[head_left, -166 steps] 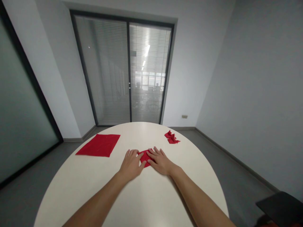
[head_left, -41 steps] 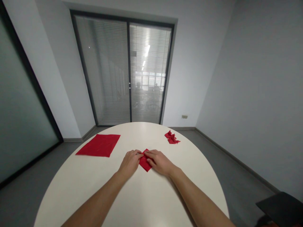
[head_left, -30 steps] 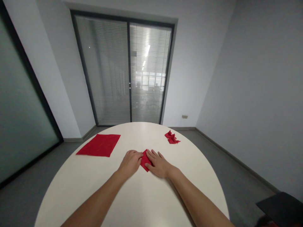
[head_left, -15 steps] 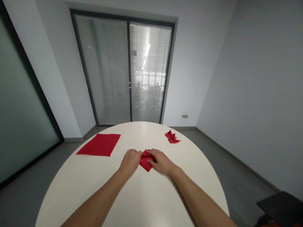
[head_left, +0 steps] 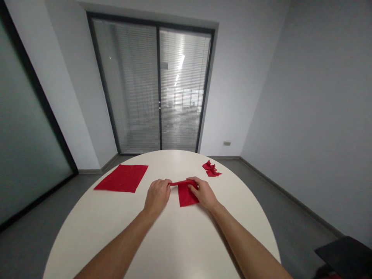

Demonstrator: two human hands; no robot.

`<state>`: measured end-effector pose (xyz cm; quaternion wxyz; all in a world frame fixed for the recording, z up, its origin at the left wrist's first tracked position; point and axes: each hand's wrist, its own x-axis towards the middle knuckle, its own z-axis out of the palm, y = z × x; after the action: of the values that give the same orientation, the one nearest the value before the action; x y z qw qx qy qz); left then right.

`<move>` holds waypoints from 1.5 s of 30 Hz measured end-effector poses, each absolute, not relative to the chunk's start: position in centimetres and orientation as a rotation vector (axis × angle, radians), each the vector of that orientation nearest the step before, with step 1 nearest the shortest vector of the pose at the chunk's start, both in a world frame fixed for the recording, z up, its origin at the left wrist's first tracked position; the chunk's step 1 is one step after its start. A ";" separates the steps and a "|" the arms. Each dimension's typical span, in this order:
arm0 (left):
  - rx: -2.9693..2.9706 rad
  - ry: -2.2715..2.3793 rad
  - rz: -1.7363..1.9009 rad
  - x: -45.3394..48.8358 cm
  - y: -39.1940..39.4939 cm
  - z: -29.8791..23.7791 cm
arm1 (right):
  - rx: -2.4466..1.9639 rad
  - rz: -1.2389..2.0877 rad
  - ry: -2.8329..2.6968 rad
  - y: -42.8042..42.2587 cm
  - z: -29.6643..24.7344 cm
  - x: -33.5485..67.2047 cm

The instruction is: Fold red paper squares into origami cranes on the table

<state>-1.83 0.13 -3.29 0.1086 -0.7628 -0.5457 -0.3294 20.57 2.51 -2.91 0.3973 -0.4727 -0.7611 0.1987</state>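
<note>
A folded red napkin [head_left: 187,195] is held between my two hands over the middle of the table. My left hand [head_left: 157,193] pinches a narrow strip at its upper left end, stretched out sideways. On the right side, my right hand [head_left: 202,192] grips the napkin, thumb on the front and fingers behind the top edge. A square part of it hangs below the strip. Whether its lower edge touches the table, I cannot tell.
Flat on the left of the round white table [head_left: 162,248] lies a larger red napkin [head_left: 123,178]. Several small pointed red folded pieces [head_left: 212,169] sit together at the back right. A black chair [head_left: 345,252] stands at the lower right, beyond the table edge.
The napkin has turned from a diamond to a squarer position, and a strip now stretches out to the left. My hands have moved slightly apart, the left one leftward, the right one rightward.
</note>
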 end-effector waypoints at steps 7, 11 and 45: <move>-2.195 -1.691 -1.133 -2.1 0.2 -3.2 | -1.194 0.425 -1.816 2.7 -2.0 21.4; -2.217 -1.783 -1.273 -2.1 0.4 -3.4 | -1.241 0.417 -1.744 2.9 -2.1 21.7; -2.876 -1.593 -0.213 -1.4 -0.8 -4.6 | -1.464 0.401 -2.472 1.7 -4.5 19.8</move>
<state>-1.42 -0.76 -4.64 -0.0765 -0.8704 -0.4821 -0.0643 19.84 1.65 -4.47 0.1199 -0.5010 -0.8460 0.1373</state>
